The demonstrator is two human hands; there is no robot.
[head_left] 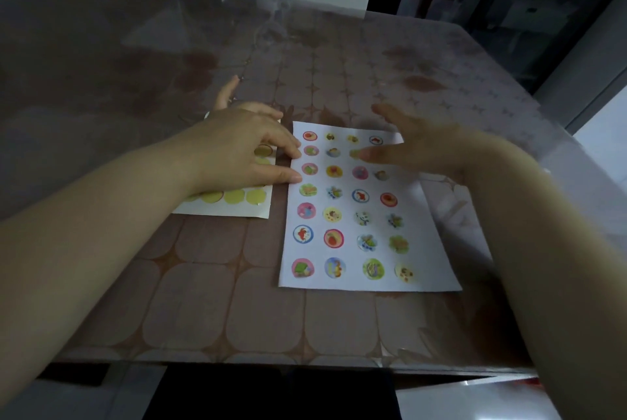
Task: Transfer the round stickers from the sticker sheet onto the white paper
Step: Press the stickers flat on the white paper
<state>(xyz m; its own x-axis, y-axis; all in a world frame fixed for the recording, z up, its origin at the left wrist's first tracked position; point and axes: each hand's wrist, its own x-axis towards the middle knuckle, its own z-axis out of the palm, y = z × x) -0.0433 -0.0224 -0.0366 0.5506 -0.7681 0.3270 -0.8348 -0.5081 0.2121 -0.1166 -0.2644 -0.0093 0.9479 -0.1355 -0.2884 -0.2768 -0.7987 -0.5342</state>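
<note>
- White paper lies centre-right on the table, its long axis running near to far, the near end drifting right. It carries rows of round stickers.
- Sticker sheet, just left of it, shows mostly bare yellow circles.
- Left hand lies flat with straight fingers, pinning the sheet.
- Right hand, blurred and spread, grips nothing. Its forefinger meets a second-row sticker, likely pressing it down.
- Next comes peeling another, which calls for a nail under its edge.
</note>
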